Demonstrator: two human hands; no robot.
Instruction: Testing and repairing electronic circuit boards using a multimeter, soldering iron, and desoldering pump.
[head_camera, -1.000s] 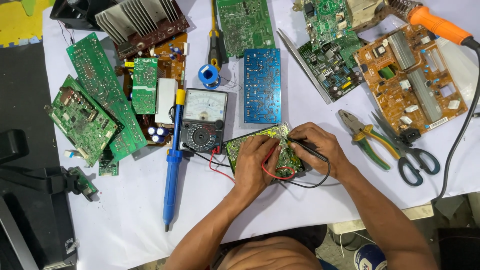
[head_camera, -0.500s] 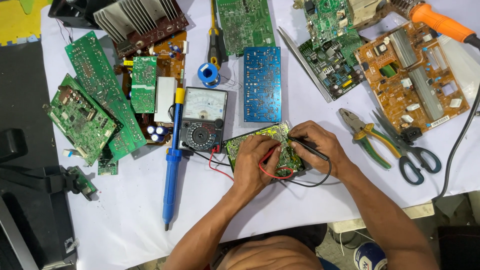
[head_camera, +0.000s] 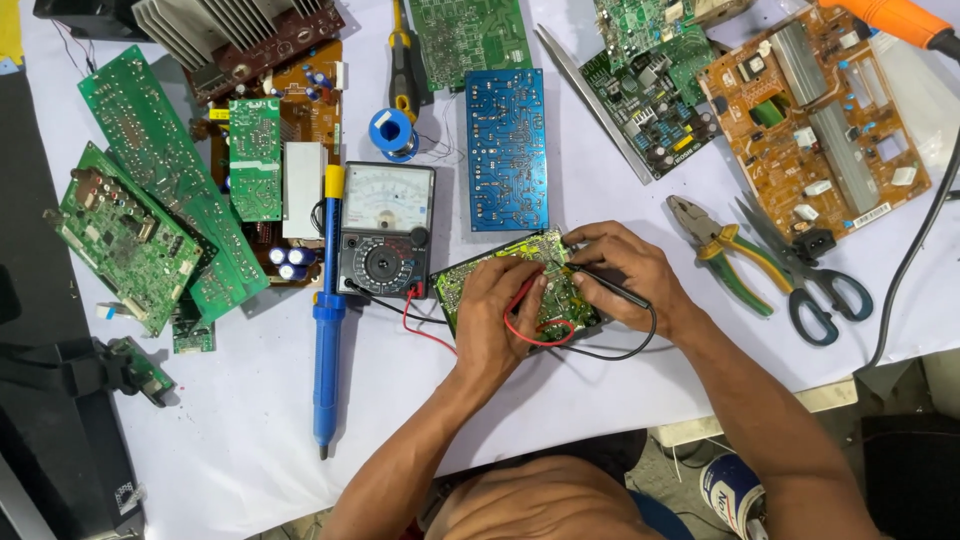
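The left hand (head_camera: 500, 310) pinches a thin red probe (head_camera: 520, 295) on a flat, bumpy green board (head_camera: 470, 280). The right hand (head_camera: 625, 280) grips a black probe (head_camera: 610, 290) lying sideways, tip pointing left.

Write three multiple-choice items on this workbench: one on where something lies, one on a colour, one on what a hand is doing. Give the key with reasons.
1. Where does the meter lie?
A. right of the pliers
B. just left of the small green board under the hands
C. on the blue board

2. What colour is the lead by the left hand?
A. red
B. yellow
C. white

3. What does the right hand hold?
A. the scissors
B. nothing
C. a black probe on the small green board

Key: 1 B, the meter sits between the blue pump tool and the small green board. 2 A, a red loop curls under that hand. 3 C, the black probe runs along its fingers; the scissors and pliers lie untouched.
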